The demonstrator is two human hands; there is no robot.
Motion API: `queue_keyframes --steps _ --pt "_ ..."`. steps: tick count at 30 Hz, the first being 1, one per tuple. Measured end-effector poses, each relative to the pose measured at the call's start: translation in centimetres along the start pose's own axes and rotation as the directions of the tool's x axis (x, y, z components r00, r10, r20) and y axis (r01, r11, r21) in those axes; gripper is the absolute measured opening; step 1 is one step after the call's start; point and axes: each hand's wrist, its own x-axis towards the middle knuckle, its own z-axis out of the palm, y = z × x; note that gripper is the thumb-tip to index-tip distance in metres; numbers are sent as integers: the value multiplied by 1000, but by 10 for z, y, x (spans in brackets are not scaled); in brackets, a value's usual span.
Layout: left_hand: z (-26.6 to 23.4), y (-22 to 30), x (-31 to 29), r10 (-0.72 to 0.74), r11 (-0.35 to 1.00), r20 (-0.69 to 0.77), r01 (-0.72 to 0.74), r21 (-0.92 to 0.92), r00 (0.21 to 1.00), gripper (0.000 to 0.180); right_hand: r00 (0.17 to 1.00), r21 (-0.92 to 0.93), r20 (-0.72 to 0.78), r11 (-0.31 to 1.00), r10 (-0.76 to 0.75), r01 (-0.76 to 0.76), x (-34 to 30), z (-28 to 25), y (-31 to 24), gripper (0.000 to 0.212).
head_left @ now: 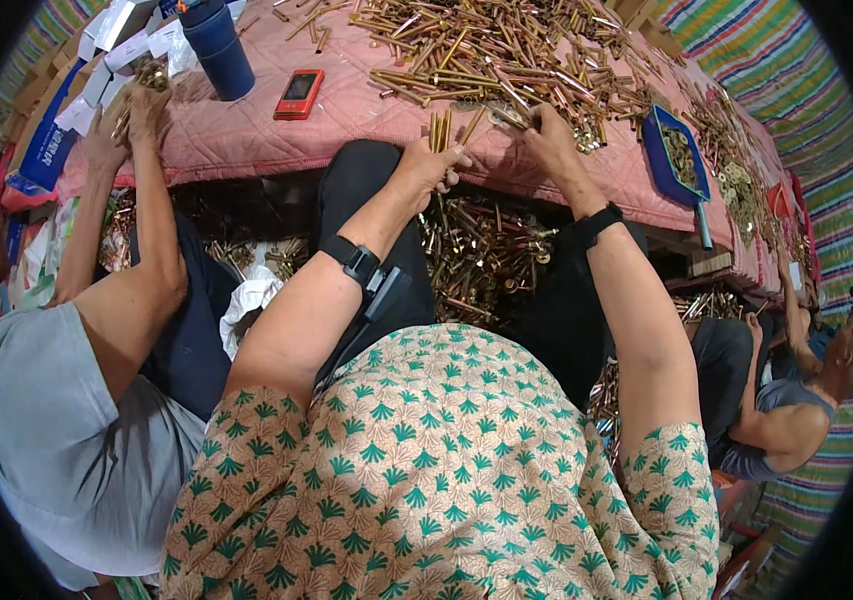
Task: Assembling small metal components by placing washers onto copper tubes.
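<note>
Several long gold-coloured bolts stand up out of my left hand, whose fingers are wrapped round them just over the table's near edge. To the right, my right hand is closed at the near side of a large heap of similar bolts. By its fingertips lie silvery metal pieces, too small to tell apart; whether one is pinched cannot be made out. Below the table edge, between my knees, is a mass of loose bolts.
On the pink quilted cover stand a dark blue bottle and a red device. A blue dustpan with small metal parts lies at right. A co-worker's hands hold metal parts at left; another person sits at right.
</note>
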Motion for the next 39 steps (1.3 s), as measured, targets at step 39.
queue_keyframes --steps 39 --pt "1 4 -10 -44 983 266 89 -162 963 23 927 -63 -171 943 -334 328 -25 6 -57 11"
